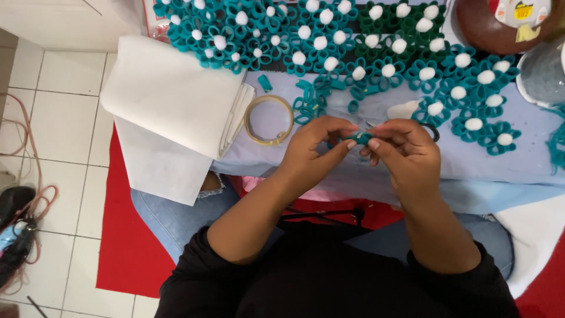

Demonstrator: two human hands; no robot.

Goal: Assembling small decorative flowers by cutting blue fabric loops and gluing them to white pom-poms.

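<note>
Teal felt piece, one small strip, sits pinched between both hands just above the near edge of the tabletop. Its long axis runs roughly left to right across the view, one end toward each hand; which end is the front cannot be told at this size. The left hand has thumb and fingertips closed on the strip's left end, and the right hand has its fingers closed on the right end, so the two hands nearly touch.

On the light blue tabletop beyond them lie many finished felt flowers, each a ring of loops with one white pompom in the middle; most are teal, and about nine at the top centre are dark green. They overlap, so an exact total cannot be given. One roll of clear tape lies left of the hands, beside one folded stack of white fabric. A handful of loose teal loops lies just beyond the left hand.
</note>
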